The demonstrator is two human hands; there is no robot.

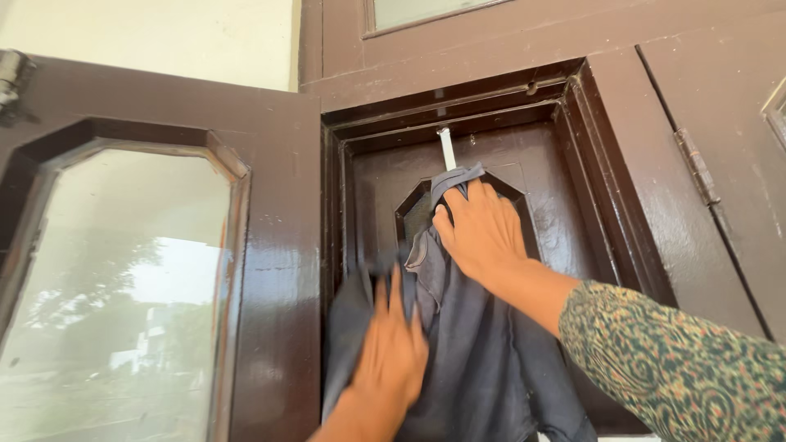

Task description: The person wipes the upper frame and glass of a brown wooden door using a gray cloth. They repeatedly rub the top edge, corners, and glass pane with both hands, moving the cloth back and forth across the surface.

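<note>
background: dark brown wooden door (278,245), one glass pane (115,303)
hook: one white peg (446,149)
my right hand (483,233): flat on dark grey garment (475,352), not gripping
my left hand (391,352): blurred, grip unclear

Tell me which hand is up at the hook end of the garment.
The right hand, patterned sleeve, presses the dark garment just below the white hook; the left hand is lower and blurred.

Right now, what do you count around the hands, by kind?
Hands: 2, the left hand and the right hand, both on the cloth
Dark blue-grey garment: 1, hanging from the hook
Pale hook: 1
Glass pane in the open door leaf: 1
Door hinge: 1
Total: 6
</note>
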